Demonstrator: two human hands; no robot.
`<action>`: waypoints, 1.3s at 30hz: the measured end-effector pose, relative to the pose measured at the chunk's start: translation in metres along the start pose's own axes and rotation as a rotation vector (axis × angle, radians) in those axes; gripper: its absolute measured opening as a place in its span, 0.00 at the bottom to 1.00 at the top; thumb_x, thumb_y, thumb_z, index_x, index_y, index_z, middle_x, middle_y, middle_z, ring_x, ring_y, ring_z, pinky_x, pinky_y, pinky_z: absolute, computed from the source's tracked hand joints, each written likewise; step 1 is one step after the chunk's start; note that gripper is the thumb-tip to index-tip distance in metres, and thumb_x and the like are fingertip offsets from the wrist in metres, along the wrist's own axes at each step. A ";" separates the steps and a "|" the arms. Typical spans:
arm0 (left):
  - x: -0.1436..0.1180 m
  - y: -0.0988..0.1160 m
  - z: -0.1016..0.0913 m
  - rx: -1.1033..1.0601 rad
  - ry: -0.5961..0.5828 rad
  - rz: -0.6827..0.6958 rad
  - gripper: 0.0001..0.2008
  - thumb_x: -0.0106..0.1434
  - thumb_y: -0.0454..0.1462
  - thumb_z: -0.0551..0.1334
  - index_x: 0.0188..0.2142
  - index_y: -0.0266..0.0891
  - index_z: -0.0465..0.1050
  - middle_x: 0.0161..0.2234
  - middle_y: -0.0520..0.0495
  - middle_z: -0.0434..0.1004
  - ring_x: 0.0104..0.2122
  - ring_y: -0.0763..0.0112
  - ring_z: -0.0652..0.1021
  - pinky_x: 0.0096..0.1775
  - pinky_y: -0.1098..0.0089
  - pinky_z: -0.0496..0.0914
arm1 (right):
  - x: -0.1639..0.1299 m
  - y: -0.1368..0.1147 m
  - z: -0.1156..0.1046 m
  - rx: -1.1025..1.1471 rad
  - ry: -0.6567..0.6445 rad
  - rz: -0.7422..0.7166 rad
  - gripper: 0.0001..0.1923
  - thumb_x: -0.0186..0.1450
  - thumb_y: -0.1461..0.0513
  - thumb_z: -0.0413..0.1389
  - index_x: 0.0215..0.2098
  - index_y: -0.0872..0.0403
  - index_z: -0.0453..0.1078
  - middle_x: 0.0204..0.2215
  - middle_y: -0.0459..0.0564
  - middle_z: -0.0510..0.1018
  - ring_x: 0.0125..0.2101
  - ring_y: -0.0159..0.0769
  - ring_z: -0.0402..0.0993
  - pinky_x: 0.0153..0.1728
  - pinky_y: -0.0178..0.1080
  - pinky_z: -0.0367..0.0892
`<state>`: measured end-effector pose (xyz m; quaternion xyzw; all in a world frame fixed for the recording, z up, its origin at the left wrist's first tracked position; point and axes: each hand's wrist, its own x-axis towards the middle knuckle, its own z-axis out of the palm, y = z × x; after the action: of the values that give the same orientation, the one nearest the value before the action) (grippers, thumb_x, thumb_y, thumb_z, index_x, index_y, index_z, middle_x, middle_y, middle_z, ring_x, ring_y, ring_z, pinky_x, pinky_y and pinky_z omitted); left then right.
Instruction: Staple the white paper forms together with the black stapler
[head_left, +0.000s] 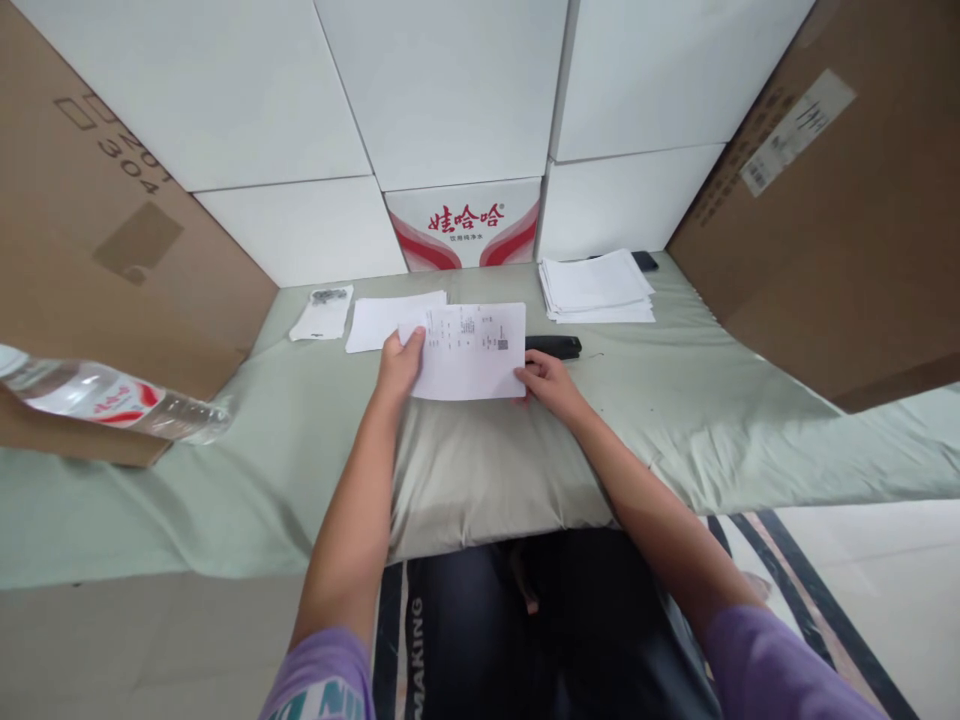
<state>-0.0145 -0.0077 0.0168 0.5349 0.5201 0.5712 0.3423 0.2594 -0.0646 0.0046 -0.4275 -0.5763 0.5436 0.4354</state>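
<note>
A white printed sheet of paper (472,352) is held just above the pale green cloth-covered table (675,400), at its middle. My left hand (399,364) grips the sheet's left edge, thumb on top. My right hand (546,384) pinches its lower right corner. A black stapler (553,346) lies right behind my right hand. Another blank white sheet (386,320) lies flat behind my left hand, partly under the held one.
A stack of white papers (596,287) sits at the back right with a dark phone (644,261) behind it. A small bag of staples on paper (324,311) lies back left. A plastic water bottle (112,400) lies at the left. Cardboard and white boxes wall the table.
</note>
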 end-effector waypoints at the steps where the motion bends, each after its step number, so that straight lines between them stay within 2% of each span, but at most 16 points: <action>1: 0.001 0.001 -0.006 0.000 -0.036 -0.061 0.26 0.59 0.54 0.67 0.46 0.35 0.79 0.47 0.37 0.84 0.51 0.53 0.81 0.56 0.57 0.73 | 0.000 -0.001 0.001 0.011 -0.013 0.008 0.20 0.63 0.48 0.59 0.46 0.52 0.71 0.22 0.45 0.78 0.20 0.39 0.76 0.19 0.38 0.69; 4: 0.002 0.007 -0.030 -0.040 -0.226 -0.309 0.27 0.56 0.51 0.71 0.49 0.37 0.79 0.45 0.37 0.85 0.45 0.54 0.84 0.49 0.59 0.77 | -0.001 -0.004 0.000 -0.028 0.024 -0.044 0.17 0.64 0.49 0.57 0.44 0.52 0.71 0.16 0.39 0.69 0.13 0.32 0.65 0.15 0.35 0.61; 6: 0.002 0.013 -0.050 -0.079 -0.366 -0.422 0.29 0.55 0.52 0.71 0.52 0.39 0.79 0.44 0.37 0.85 0.41 0.54 0.84 0.41 0.62 0.79 | -0.001 -0.006 -0.003 -0.068 0.031 -0.053 0.17 0.65 0.50 0.56 0.45 0.52 0.73 0.16 0.38 0.66 0.12 0.28 0.59 0.14 0.34 0.57; 9: 0.001 0.022 -0.070 -0.141 -0.677 -0.561 0.35 0.57 0.57 0.67 0.57 0.40 0.77 0.48 0.33 0.83 0.38 0.52 0.85 0.34 0.62 0.78 | -0.001 -0.007 -0.004 -0.106 -0.036 0.009 0.18 0.65 0.53 0.55 0.48 0.53 0.75 0.18 0.40 0.68 0.15 0.27 0.59 0.16 0.32 0.57; 11: -0.002 0.024 -0.067 -0.098 -0.783 -0.600 0.35 0.55 0.55 0.70 0.57 0.41 0.77 0.49 0.32 0.83 0.37 0.52 0.85 0.32 0.64 0.77 | -0.002 -0.007 -0.002 -0.120 -0.084 0.055 0.19 0.64 0.53 0.56 0.48 0.53 0.76 0.20 0.41 0.71 0.17 0.27 0.60 0.17 0.32 0.58; 13: -0.005 0.022 -0.052 -0.013 -0.783 -0.584 0.30 0.52 0.50 0.74 0.52 0.40 0.80 0.45 0.34 0.85 0.36 0.53 0.85 0.32 0.65 0.77 | -0.002 -0.008 0.001 -0.130 -0.093 0.064 0.19 0.63 0.54 0.56 0.47 0.53 0.77 0.21 0.42 0.73 0.18 0.28 0.62 0.18 0.32 0.59; 14: -0.007 0.020 -0.042 0.010 -0.781 -0.571 0.27 0.50 0.48 0.76 0.48 0.39 0.82 0.42 0.35 0.85 0.35 0.53 0.85 0.33 0.63 0.77 | -0.002 -0.010 0.001 -0.136 -0.045 0.037 0.18 0.62 0.54 0.56 0.46 0.53 0.77 0.22 0.42 0.73 0.19 0.28 0.62 0.19 0.32 0.59; 16: -0.010 0.013 -0.024 -0.002 -0.756 -0.558 0.24 0.49 0.45 0.76 0.44 0.37 0.82 0.37 0.36 0.85 0.34 0.51 0.84 0.36 0.59 0.78 | -0.002 -0.014 -0.004 -0.128 0.197 -0.077 0.14 0.61 0.55 0.56 0.41 0.53 0.76 0.22 0.43 0.73 0.20 0.29 0.64 0.21 0.33 0.60; 19: -0.012 0.002 -0.008 -0.016 -0.653 -0.551 0.19 0.49 0.42 0.75 0.40 0.38 0.82 0.34 0.39 0.85 0.31 0.53 0.84 0.35 0.57 0.78 | 0.001 -0.020 -0.029 0.021 0.706 -0.250 0.09 0.59 0.57 0.54 0.35 0.52 0.71 0.21 0.41 0.68 0.19 0.27 0.60 0.21 0.32 0.56; 20: -0.011 -0.001 -0.007 -0.008 -0.623 -0.559 0.18 0.48 0.41 0.75 0.39 0.39 0.81 0.34 0.39 0.85 0.30 0.55 0.83 0.35 0.58 0.78 | 0.002 -0.021 -0.040 0.099 0.822 -0.258 0.07 0.59 0.57 0.53 0.34 0.51 0.68 0.21 0.40 0.66 0.18 0.26 0.57 0.19 0.32 0.52; 22: -0.009 -0.004 -0.007 0.007 -0.589 -0.582 0.15 0.47 0.40 0.75 0.36 0.39 0.81 0.33 0.40 0.85 0.29 0.56 0.83 0.34 0.59 0.78 | 0.005 -0.022 -0.059 0.223 0.952 -0.221 0.07 0.59 0.56 0.53 0.32 0.49 0.63 0.21 0.38 0.63 0.16 0.25 0.52 0.17 0.32 0.46; 24: -0.008 -0.005 -0.009 0.007 -0.578 -0.593 0.15 0.47 0.39 0.74 0.36 0.39 0.81 0.33 0.40 0.85 0.29 0.56 0.83 0.34 0.59 0.78 | 0.007 -0.020 -0.070 0.294 0.993 -0.178 0.08 0.58 0.55 0.53 0.32 0.49 0.61 0.22 0.38 0.62 0.15 0.24 0.50 0.16 0.32 0.43; 26: -0.007 -0.004 -0.010 -0.002 -0.572 -0.592 0.15 0.47 0.39 0.74 0.36 0.39 0.81 0.33 0.41 0.85 0.30 0.56 0.83 0.34 0.59 0.78 | 0.008 -0.018 -0.071 0.323 0.984 -0.157 0.08 0.58 0.55 0.53 0.32 0.49 0.61 0.23 0.38 0.62 0.15 0.24 0.49 0.16 0.32 0.44; 31: -0.005 -0.007 -0.007 -0.012 -0.502 -0.559 0.16 0.48 0.39 0.73 0.38 0.37 0.80 0.32 0.41 0.85 0.31 0.57 0.83 0.37 0.58 0.77 | 0.009 -0.016 -0.058 0.278 0.897 -0.161 0.08 0.60 0.55 0.53 0.33 0.49 0.61 0.22 0.38 0.62 0.15 0.24 0.50 0.15 0.32 0.44; 35: -0.005 -0.016 -0.001 -0.006 -0.515 -0.535 0.14 0.48 0.40 0.73 0.35 0.39 0.79 0.30 0.43 0.84 0.28 0.60 0.82 0.34 0.61 0.77 | 0.009 -0.018 -0.054 0.257 0.869 -0.136 0.06 0.61 0.57 0.53 0.34 0.49 0.61 0.21 0.38 0.62 0.15 0.24 0.50 0.15 0.32 0.45; 39: -0.006 -0.018 0.002 0.015 -0.511 -0.537 0.14 0.50 0.40 0.73 0.35 0.39 0.78 0.31 0.43 0.85 0.28 0.60 0.82 0.35 0.60 0.77 | 0.007 -0.018 -0.051 0.251 0.873 -0.133 0.04 0.61 0.58 0.52 0.33 0.49 0.61 0.21 0.38 0.62 0.15 0.25 0.50 0.16 0.31 0.46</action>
<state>-0.0142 -0.0093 -0.0022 0.5072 0.5437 0.3054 0.5948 0.3070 -0.0456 0.0248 -0.5227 -0.2949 0.3492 0.7196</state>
